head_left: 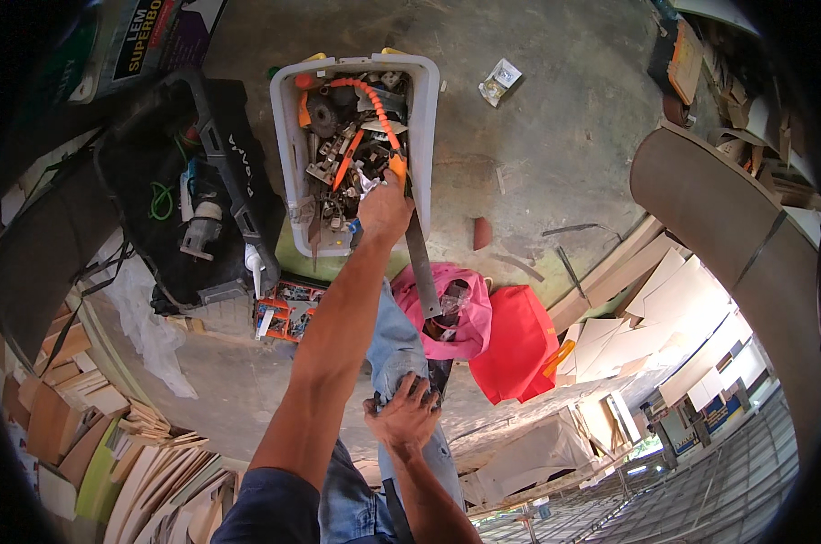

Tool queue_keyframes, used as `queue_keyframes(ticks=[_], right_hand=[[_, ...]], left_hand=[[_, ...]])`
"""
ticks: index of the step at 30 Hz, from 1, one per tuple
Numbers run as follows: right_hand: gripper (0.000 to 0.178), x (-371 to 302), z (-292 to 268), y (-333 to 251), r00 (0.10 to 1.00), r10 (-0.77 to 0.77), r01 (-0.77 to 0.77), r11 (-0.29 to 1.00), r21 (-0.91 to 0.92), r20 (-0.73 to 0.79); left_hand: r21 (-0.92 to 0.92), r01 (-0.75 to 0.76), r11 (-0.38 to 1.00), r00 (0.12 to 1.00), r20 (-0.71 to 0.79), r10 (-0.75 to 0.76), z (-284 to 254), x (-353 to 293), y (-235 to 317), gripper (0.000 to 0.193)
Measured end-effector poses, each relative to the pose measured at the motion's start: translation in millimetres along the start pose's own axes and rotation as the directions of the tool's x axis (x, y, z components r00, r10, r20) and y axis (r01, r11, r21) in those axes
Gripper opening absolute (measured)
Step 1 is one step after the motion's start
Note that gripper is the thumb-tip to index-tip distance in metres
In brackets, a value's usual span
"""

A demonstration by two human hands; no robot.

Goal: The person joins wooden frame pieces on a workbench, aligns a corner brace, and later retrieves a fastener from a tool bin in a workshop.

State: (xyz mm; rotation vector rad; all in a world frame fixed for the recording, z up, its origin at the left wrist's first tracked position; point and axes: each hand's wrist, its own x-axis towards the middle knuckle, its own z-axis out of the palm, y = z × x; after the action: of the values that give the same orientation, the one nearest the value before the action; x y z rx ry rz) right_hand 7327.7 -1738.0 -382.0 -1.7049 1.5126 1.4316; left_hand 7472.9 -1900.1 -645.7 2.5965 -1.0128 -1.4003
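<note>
My left hand (386, 214) reaches over a pale grey plastic bin (278, 136), its fingers closed at an orange handle (398, 166). A long flat metal blade (419, 258), holed at its end, slants from beside this hand over the bin's near edge to a pink bag (474, 319). It looks like a handsaw, though my hand hides where blade and handle meet. Metal fittings, an orange segmented hose (372, 93) and an orange slim tool (347, 161) lie in the bin. My right hand (405, 415) rests on my jeans-clad knee, fingers spread, holding nothing.
Left of the bin sits an open black toolbox (264, 204) with a power tool (202, 227) inside. An orange organizer (293, 311) of small parts lies near it. Right of the pink bag is a red bag (512, 349). Wood offcuts (157, 480) pile along both sides.
</note>
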Motion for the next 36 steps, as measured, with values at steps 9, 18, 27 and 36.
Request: queue_keyframes(ticks=[9, 18, 27, 36], right_hand=[[0.097, 5.6, -8.1, 0.0, 0.997, 0.032, -0.034, 0.999, 0.03, 0.065], [0.095, 5.8, -17.5, 2.1, 0.994, 0.032, -0.044, 0.992, 0.118, 0.103], [0.097, 5.4, -20.2, 2.1, 0.986, 0.044, -0.061, 0.993, 0.103, 0.159], [0.093, -0.6, 11.3, 1.8, 1.0, -0.009, 0.009, 1.0, 0.019, 0.005]], left_hand=[[0.057, -0.01, 0.998, 0.998, -0.06, 0.013, -37.3, 19.0, -22.4, 0.045], [-0.028, -0.073, 0.997, 0.945, -0.321, 0.06, -97.7, 42.6, -52.1, 0.035], [-0.295, 0.109, 0.949, 0.978, -0.137, -0.155, -49.4, -47.7, -21.9, 0.055], [-0.495, 0.32, 0.808, 0.947, 0.149, -0.284, 30.6, -118.5, 22.6, 0.05]])
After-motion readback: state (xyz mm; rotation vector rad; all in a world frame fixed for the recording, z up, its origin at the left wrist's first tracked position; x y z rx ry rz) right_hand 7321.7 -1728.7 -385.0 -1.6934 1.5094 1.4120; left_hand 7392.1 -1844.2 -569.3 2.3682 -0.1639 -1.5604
